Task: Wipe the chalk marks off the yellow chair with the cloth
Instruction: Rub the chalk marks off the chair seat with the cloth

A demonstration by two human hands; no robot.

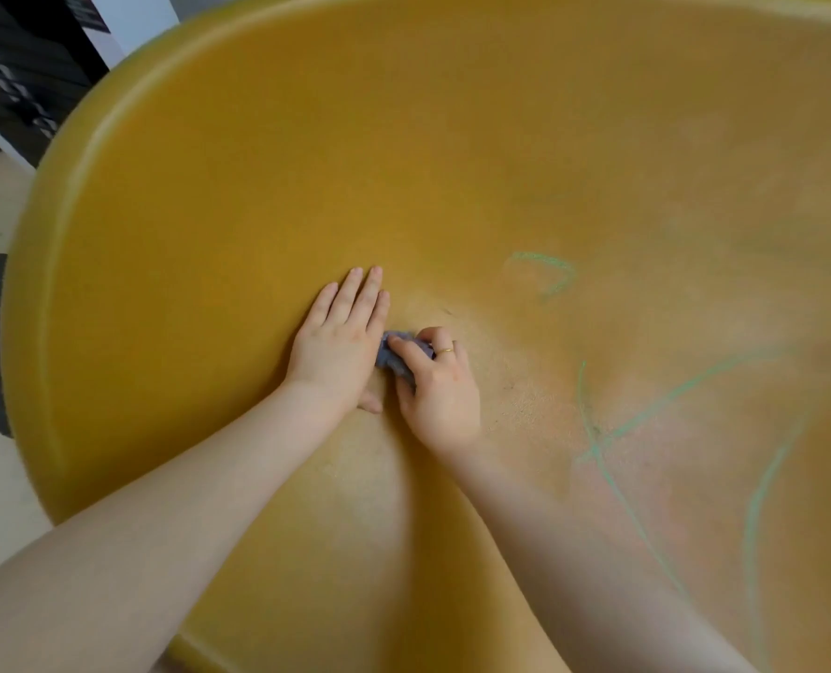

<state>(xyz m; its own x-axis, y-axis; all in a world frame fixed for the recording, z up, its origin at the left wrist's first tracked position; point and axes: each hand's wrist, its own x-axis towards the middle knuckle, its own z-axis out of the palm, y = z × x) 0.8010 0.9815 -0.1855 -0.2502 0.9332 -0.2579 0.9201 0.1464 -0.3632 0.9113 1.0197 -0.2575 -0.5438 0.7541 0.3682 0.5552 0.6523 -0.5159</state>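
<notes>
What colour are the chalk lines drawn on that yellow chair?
Pale green chalk marks, seen in the head view, right of the cloth.

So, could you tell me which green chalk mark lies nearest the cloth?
The small hooked mark, up and right of the cloth in the right hand; the longer crossing lines lie farther right.

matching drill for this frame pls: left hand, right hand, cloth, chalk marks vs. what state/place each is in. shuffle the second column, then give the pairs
Column 1:
1. left hand
2. right hand
3. cloth
4. chalk marks

Column 2:
A. green lines on the right part of the yellow chair
B. bunched up, greyish blue, between the hands
C. flat on the seat, fingers straight
D. fingers curled around the cloth, ring on one finger

Pairs: 1-C, 2-D, 3-B, 4-A
</notes>
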